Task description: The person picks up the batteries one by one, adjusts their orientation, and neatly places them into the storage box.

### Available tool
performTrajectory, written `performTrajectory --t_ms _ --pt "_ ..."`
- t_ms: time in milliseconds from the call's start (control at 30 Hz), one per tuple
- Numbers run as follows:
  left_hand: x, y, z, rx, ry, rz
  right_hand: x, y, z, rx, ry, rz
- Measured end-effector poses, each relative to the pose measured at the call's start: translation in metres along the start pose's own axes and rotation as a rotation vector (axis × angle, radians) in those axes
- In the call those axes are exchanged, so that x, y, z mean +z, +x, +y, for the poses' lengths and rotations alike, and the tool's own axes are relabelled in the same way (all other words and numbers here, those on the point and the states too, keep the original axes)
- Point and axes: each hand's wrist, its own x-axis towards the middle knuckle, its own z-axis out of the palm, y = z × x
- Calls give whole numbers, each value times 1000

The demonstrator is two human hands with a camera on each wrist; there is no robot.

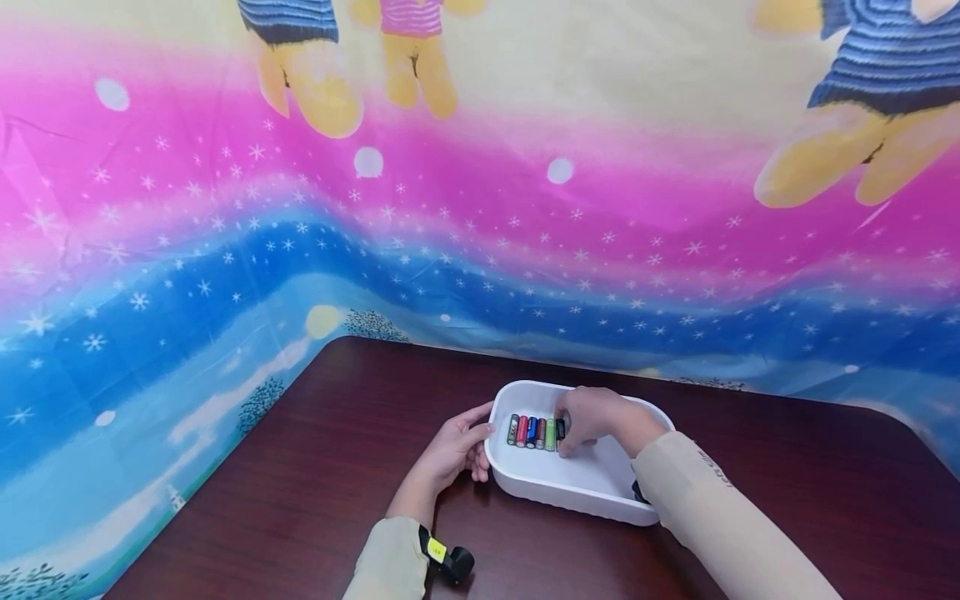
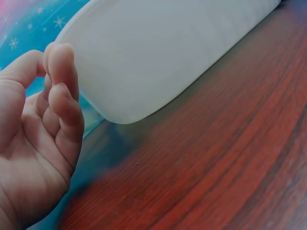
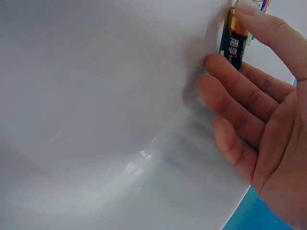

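A white tray with rounded corners stands on the table. In it, several batteries of different colours lie side by side in a row, among them a red battery, a blue battery and a light green battery. My right hand reaches into the tray and pinches a black and gold battery end to end between thumb and finger, at the row's right end. The left hand grips the tray's left rim, thumb at the edge and the lower fingers curled beside the outer wall.
A dark reddish-brown wooden table carries the tray. Behind it hangs a colourful printed cloth that meets the far edge. A black wrist camera is strapped to the left wrist. Part of the tray's right side is hidden by the right forearm.
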Motion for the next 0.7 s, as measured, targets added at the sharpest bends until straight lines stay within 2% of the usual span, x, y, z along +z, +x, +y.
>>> performTrajectory --t_ms 533,700 --pt "2 0 1 -9 5 17 -2 0 0 0 2 -13" --pt "1 -1 1 -15 6 16 -12 -4 -1 -6 90 -23"
